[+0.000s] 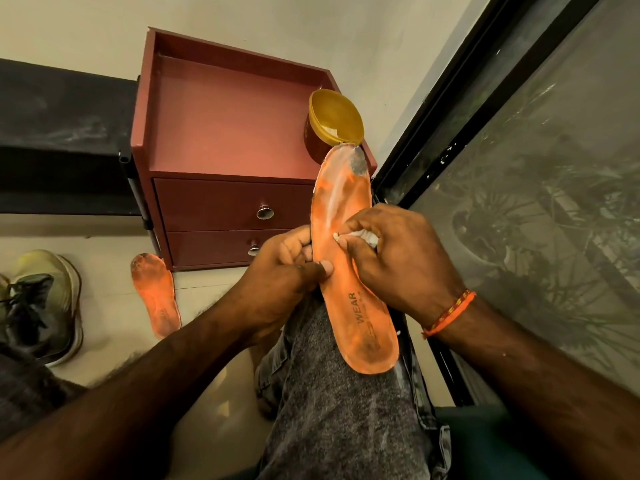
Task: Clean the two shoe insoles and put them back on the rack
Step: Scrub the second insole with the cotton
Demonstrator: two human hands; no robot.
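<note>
An orange insole (349,209) with dark grime at the toe and heel lies lengthwise over my knee. My left hand (284,271) grips its left edge at the middle, thumb on top. My right hand (391,251) pinches a small white wad of cloth (363,235) and presses it onto the insole's middle. White smears cover the insole's upper half. A second orange insole (156,296), also dirty, lies flat on the floor to the left.
A dark red two-drawer cabinet (221,133) stands ahead, with an open yellow bowl-like container (334,119) at its right edge. A black rack shelf (62,140) is at left. A pale sneaker (45,303) sits on the floor. A mesh-screened window (536,168) is at right.
</note>
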